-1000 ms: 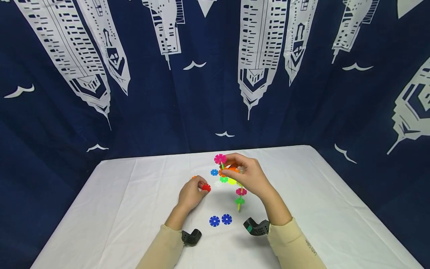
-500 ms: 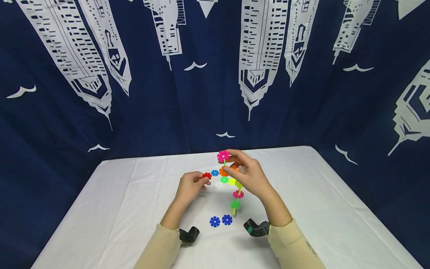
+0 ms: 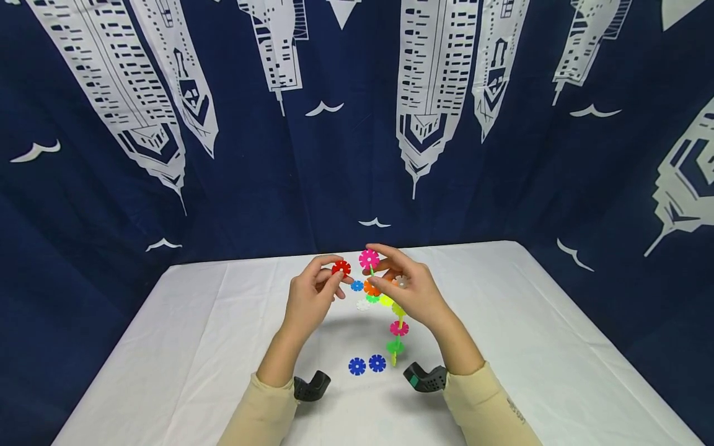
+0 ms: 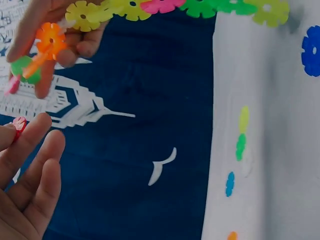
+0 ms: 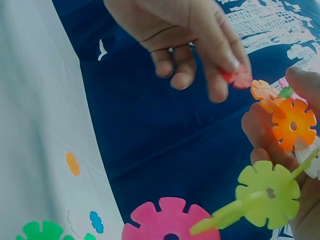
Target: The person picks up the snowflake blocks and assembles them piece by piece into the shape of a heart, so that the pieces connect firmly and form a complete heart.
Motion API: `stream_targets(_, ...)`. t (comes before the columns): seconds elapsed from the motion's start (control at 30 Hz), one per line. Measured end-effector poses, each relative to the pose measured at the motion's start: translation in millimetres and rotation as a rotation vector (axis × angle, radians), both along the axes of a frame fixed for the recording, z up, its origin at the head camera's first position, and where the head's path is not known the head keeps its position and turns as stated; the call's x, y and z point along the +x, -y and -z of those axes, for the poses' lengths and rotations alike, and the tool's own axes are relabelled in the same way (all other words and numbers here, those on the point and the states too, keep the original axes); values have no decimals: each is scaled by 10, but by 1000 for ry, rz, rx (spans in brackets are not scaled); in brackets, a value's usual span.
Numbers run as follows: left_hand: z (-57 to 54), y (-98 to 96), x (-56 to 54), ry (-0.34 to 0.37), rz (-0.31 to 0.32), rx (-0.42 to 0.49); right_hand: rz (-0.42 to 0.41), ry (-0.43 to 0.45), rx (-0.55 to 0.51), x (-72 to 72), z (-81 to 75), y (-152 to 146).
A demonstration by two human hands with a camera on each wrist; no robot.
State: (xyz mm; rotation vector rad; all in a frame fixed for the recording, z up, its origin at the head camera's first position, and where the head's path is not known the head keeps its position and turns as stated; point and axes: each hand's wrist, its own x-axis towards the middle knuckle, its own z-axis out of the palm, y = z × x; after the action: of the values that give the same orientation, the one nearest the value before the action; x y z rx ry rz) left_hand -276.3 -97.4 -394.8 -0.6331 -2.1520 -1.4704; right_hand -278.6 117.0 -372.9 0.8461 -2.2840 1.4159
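Observation:
My left hand point(image 3: 308, 298) pinches a red flower-shaped plastic disc point(image 3: 341, 269) between thumb and fingers, above the table. Close by on the right, my right hand point(image 3: 414, 288) holds a chain of interlocked snowflake discs. The chain's pink end disc point(image 3: 369, 259) faces the red disc, with a gap between them. Orange discs point(image 5: 294, 125) and a white one sit by the right palm. From there the chain hangs down through a yellow-green disc point(image 5: 268, 195), a pink disc point(image 3: 399, 328) and a green disc point(image 3: 395, 347). Fingers hide part of the chain.
Loose discs lie on the white table point(image 3: 223, 347): two dark blue ones point(image 3: 357, 366) near the front, and a light blue disc point(image 3: 357, 285), a white disc point(image 3: 362, 305), a green, a yellow and an orange disc point(image 5: 72, 164) farther back. Behind hangs a navy printed curtain point(image 3: 334, 173).
My left hand has lifted the red disc up from near the table to the height of the pink end disc. The right hand stays nearly in place; the chain's hanging end has swung slightly.

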Motion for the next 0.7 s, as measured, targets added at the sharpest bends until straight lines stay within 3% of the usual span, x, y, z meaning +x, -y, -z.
stream_targets(0.2, -72, -25, 67, -149, 12, -49, -17, -2, 5, 14, 8, 18)
stream_targets(0.4, -64, -36, 72, -259, -9, -83, -36, 19, 19, 31, 9, 39)
stream_targets(0.7, -67, -44, 72, -396, -145, -153, -58, 32, 38, 48, -11, 36)
